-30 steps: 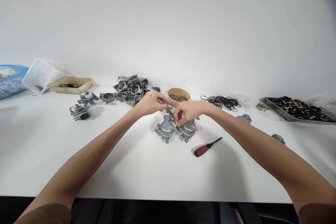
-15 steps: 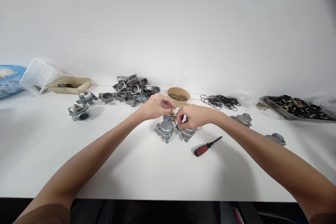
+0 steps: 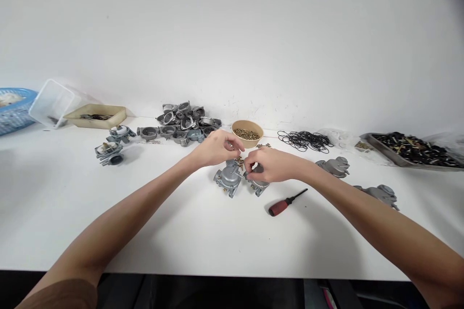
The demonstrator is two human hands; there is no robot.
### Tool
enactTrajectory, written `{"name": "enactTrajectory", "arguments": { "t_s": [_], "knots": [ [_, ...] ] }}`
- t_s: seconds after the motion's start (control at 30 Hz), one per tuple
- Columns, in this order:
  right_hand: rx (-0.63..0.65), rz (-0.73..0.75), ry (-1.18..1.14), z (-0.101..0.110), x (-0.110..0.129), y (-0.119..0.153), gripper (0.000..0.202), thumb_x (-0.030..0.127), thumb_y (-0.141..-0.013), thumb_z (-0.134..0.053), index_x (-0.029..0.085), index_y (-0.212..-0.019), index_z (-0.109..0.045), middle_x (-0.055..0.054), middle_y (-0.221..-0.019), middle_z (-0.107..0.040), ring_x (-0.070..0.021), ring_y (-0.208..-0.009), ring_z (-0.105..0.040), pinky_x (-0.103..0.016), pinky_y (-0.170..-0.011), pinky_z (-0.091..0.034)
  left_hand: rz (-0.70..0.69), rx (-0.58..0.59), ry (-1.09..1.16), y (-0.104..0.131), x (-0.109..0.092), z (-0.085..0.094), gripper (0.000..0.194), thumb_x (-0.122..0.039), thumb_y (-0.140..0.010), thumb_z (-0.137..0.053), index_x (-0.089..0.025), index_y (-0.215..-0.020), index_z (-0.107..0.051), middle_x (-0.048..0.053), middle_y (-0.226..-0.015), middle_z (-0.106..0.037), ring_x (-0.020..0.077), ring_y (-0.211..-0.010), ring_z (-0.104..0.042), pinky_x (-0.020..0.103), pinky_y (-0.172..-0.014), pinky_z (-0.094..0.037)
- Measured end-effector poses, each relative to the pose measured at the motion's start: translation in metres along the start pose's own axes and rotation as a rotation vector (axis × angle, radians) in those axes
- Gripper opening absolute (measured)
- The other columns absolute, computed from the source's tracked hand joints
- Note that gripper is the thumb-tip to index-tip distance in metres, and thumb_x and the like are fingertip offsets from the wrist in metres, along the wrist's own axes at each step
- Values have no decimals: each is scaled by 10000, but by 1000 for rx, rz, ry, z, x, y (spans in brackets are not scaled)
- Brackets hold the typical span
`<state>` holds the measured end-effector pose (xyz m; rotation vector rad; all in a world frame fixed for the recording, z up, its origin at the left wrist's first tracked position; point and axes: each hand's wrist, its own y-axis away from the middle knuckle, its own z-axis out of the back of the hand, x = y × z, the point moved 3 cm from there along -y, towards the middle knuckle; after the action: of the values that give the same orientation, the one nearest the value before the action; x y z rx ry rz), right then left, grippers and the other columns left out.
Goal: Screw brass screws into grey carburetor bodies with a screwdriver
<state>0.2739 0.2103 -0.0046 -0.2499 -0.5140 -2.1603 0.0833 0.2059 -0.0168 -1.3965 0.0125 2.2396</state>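
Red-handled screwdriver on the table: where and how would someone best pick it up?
Probably by the thick red handle, from above on the near side: the screwdriver lies flat, handle end nearer, its thin dark shaft pointing away to the right.

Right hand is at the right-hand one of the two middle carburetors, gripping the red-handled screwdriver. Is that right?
Not quite: the red-handled screwdriver isn't in the hand; it lies on the white table, as the head view shows. The right hand is indeed at the right-hand carburetor.
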Motion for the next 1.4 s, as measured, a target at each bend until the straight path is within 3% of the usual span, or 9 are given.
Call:
{"name": "enactTrajectory", "arguments": {
  "t_s": [0.33,0.7,0.87,0.97,1.1,1.23,1.4],
  "knots": [
    [22,23,-17,-1,-7,0,183,369,-939,-646,196,-908,-695,18,-793,-653,-110,-664,-541,-254,-634,-357,35,-1,2,1,1,-1,173,-159,-803,-676,-159,-957,-754,46,-877,-735,166,-754,-705,262,-718,-574],
    [4,78,-6,0,-11,5,119,306,-889,-679,227,-959,-733,18,-920,-685,-122,-755,-591,-244,-672,-392,28,4,0,1,3,-2,163,-182,-810,-695,-166,-962,-751,37,-881,-729,151,-739,-690,248,-690,-550],
    [-166,96,58,5,-1,14,146,293,-927,-616,201,-935,-729,-21,-947,-677,-143,-758,-573,-275,-693,-372,32,11,24,1,0,-2,172,-172,-806,-693,-161,-968,-751,43,-870,-734,159,-735,-703,245,-672,-556],
    [-411,106,66,11,6,23,214,341,-982,-575,189,-1025,-718,-46,-1005,-684,-169,-821,-597,-297,-738,-405,16,45,48,3,-5,-3,188,-154,-798,-696,-158,-979,-748,41,-855,-740,171,-780,-719,251,-711,-570],
    [-706,234,-3,10,11,36,243,373,-983,-677,203,-1155,-700,-36,-1078,-698,-171,-897,-650,-290,-827,-496,8,121,128,7,-13,-11,269,-161,-804,-716,-160,-1073,-703,37,-844,-750,173,-799,-724,253,-728,-574],
    [-767,279,17,-3,12,41,130,292,-996,-681,225,-1095,-732,4,-977,-710,-133,-788,-637,-273,-735,-487,-10,161,184,11,-22,-18,235,-184,-816,-740,-169,-1029,-644,25,-821,-750,153,-762,-713,224,-676,-544],
    [-746,269,-19,-12,15,43,110,272,-1007,-666,236,-1023,-769,4,-934,-703,-131,-798,-633,-264,-709,-471,27,200,272,12,-22,-23,275,-176,-814,-762,-170,-1046,-615,46,-859,-770,161,-787,-730,207,-654,-534]
  ]
}}
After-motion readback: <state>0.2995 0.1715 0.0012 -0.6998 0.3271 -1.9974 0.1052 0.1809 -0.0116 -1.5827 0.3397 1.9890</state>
